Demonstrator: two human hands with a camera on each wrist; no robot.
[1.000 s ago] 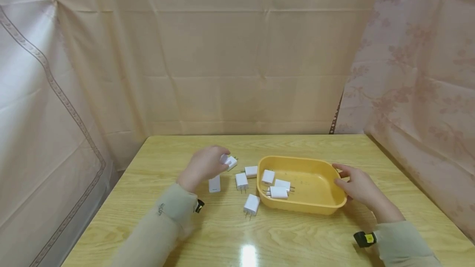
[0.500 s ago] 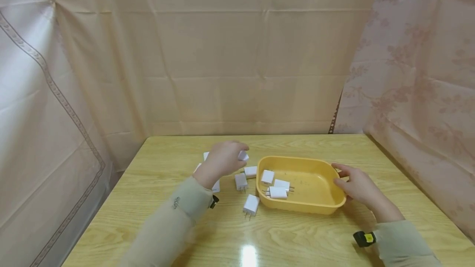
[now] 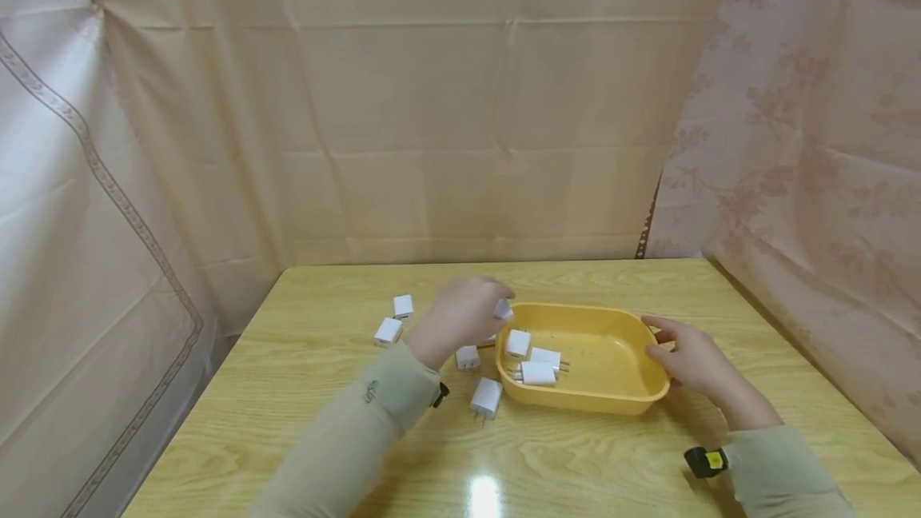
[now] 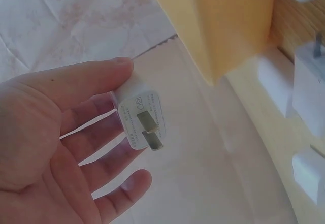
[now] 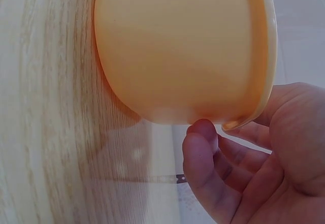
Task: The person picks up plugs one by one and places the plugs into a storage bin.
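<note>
My left hand [image 3: 460, 316] pinches a white charger plug [image 4: 139, 115] between thumb and fingers, its two flat metal prongs facing the left wrist camera. In the head view this hand is at the left end of a yellow plastic basket [image 3: 612, 358], with the plug close by its back left rim. Three white charger plugs [image 3: 538, 374] lie inside the basket at its left end. At the opposite end, my right hand [image 3: 694, 362] grips the basket's rim [image 5: 269, 56], partly hidden behind the wall.
Several more charger plugs lie on the wooden table [image 3: 324, 422]. One plug [image 3: 486, 396] is near the basket's front left corner, another plug [image 3: 468, 357] beside its left wall. Two plugs, a nearer one [image 3: 388, 332] and a farther one [image 3: 403, 307], lie left of my left hand.
My left hand has moved right with the pinched plug, from over the loose plugs to the basket's left end. Plugs on the left came into view behind it. The right hand stays at the rim.
</note>
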